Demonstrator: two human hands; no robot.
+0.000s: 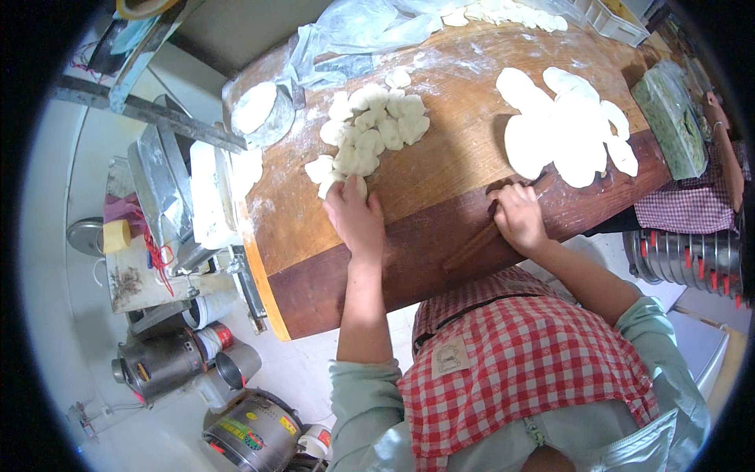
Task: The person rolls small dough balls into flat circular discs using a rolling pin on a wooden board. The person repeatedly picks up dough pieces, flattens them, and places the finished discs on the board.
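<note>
My left hand (355, 219) is at the near end of a cluster of small, flattened dough pieces (374, 127). Its thumb and fingers are around one dough piece (358, 186). Farther right, my right hand (519, 217) grips a thin wooden rolling pin (472, 245), which lies slantwise on the dark near strip of the worktable (413, 236). Just beyond that hand, thin rolled dough wrappers (569, 133) lie in an overlapping pile, some reaching onto the dark strip. My fingers hide part of the pin.
A bowl of flour (259, 112) stands at the far left, beside plastic sheeting (354, 29). More dough pieces (513, 15) lie along the back. At right are a container of green filling (672, 124) and another person's arm (728, 159). Steel pots (253, 428) stand on the floor.
</note>
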